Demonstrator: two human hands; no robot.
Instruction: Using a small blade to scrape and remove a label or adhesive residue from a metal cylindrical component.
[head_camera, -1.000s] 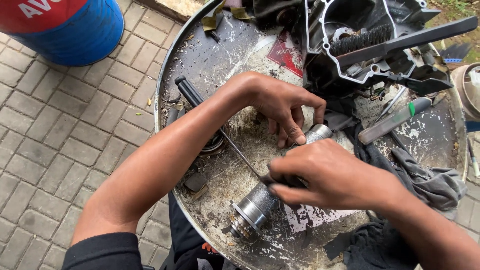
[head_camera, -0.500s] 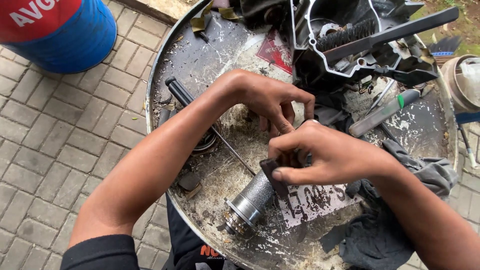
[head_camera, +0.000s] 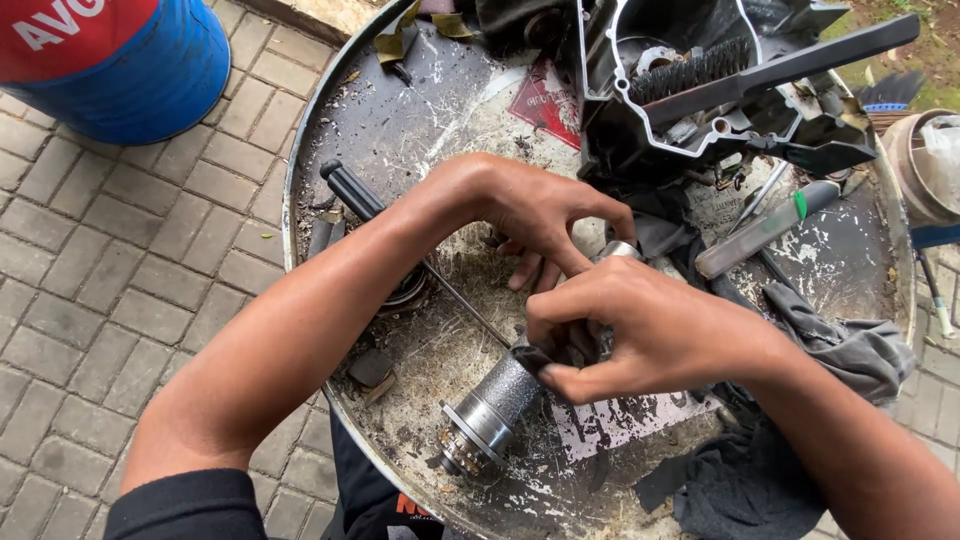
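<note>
A grey metal cylindrical part (head_camera: 495, 403) with a ringed end lies tilted on a dirty round metal drum top (head_camera: 400, 130). My right hand (head_camera: 640, 330) grips its upper end with a small dark piece pinched between thumb and fingers. My left hand (head_camera: 540, 215) reaches over from the left, and its fingers press on the far end of the part, next to a shiny metal tip (head_camera: 620, 250). A thin metal rod (head_camera: 465, 300) runs from under my left forearm toward the part.
A black engine casing (head_camera: 720, 110) with a brush on it sits at the back right. A black-handled tool (head_camera: 350, 190), a grey marker-like tool (head_camera: 765, 228) and dark rags (head_camera: 840, 340) lie around. A blue drum (head_camera: 110, 60) stands on the paving at the left.
My right hand has moved up along the cylindrical part toward my left hand. The camera view has shifted slightly.
</note>
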